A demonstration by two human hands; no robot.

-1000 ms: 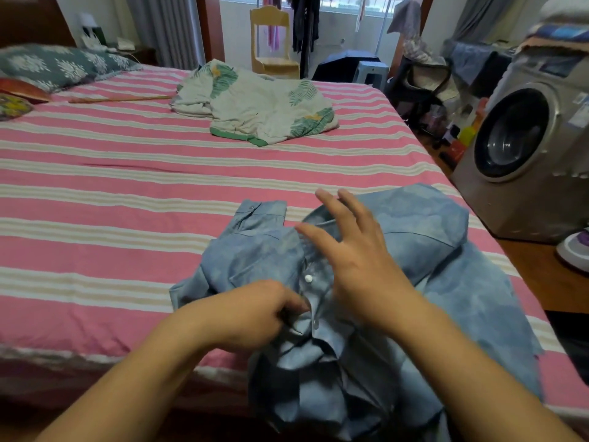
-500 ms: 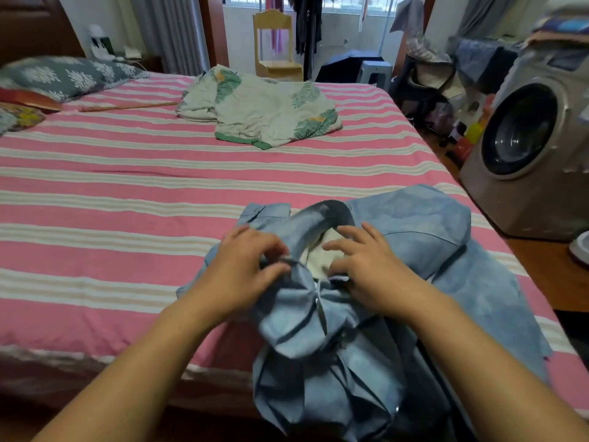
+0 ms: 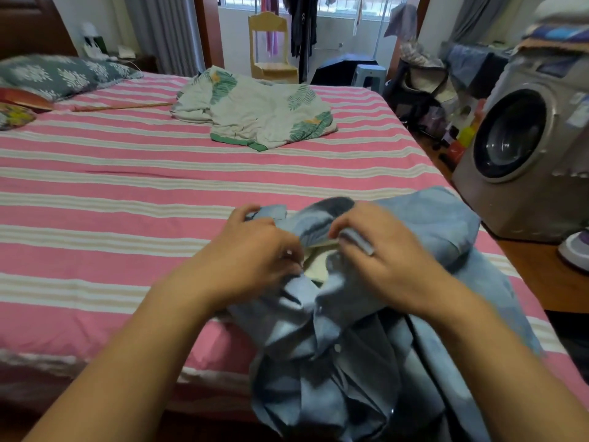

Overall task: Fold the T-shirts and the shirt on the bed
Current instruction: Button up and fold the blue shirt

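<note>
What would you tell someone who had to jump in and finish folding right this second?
Left hand: grips the blue shirt at the collar area.
Right hand: pinches the other side of the collar.
The blue shirt is bunched at the near edge of the bed, part of it hanging over the edge; not folded yet.
The leaf-print garment lies crumpled farther up the bed, untouched.
Done: nothing folded.
Left: spread and fold the blue shirt, then the leaf-print one.
</note>
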